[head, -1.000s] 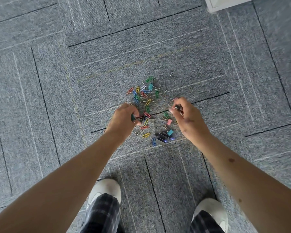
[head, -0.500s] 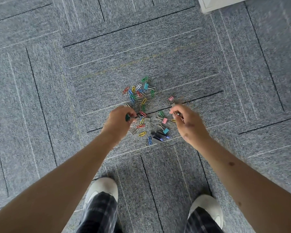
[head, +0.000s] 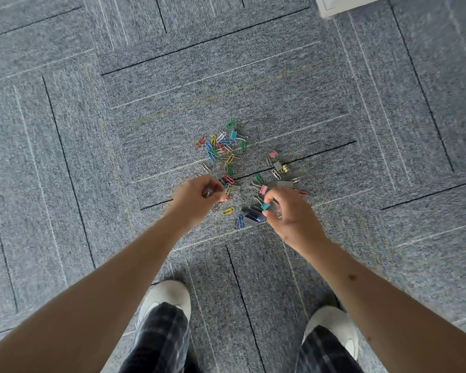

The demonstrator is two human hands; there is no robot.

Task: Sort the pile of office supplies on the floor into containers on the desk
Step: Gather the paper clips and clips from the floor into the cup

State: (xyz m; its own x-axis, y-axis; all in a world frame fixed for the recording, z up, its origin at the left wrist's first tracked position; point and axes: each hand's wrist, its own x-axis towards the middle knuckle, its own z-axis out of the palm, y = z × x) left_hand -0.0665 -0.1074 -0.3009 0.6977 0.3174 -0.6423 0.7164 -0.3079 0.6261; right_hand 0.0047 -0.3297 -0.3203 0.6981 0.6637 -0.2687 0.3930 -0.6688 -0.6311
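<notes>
Nearest, two white shoes (head: 170, 297) and the legs of plaid trousers (head: 159, 337) stood on the grey carpet floor (head: 253, 76), with both bare forearms stretching forward above them. Just ahead, the left hand (head: 197, 196) was curled at the near left edge of the pile of office supplies (head: 234, 168), its fingers clenched around a small dark item (head: 207, 193) that was too hidden to identify. Beside it the right hand (head: 289, 215) pinched a teal binder clip (head: 266, 206) between thumb and fingertips, held just over the near side of the pile. Between the two hands a yellow paper clip (head: 228, 211), a blue paper clip (head: 240, 221) and some dark, shiny binder clips (head: 250, 216) lay on the carpet. Slightly farther on sat a pink binder clip (head: 263, 189), then a gold clip (head: 285, 169) toward the right. Beyond these, coloured paper clips were bunched together in red, blue, yellow and green, with a light-blue binder clip (head: 233, 135) and a green paper clip (head: 231, 123) at the far edge. Everything in the pile rested on the floor. Farthest away, at the top right, the corner of a white piece of furniture (head: 342, 5) showed.
</notes>
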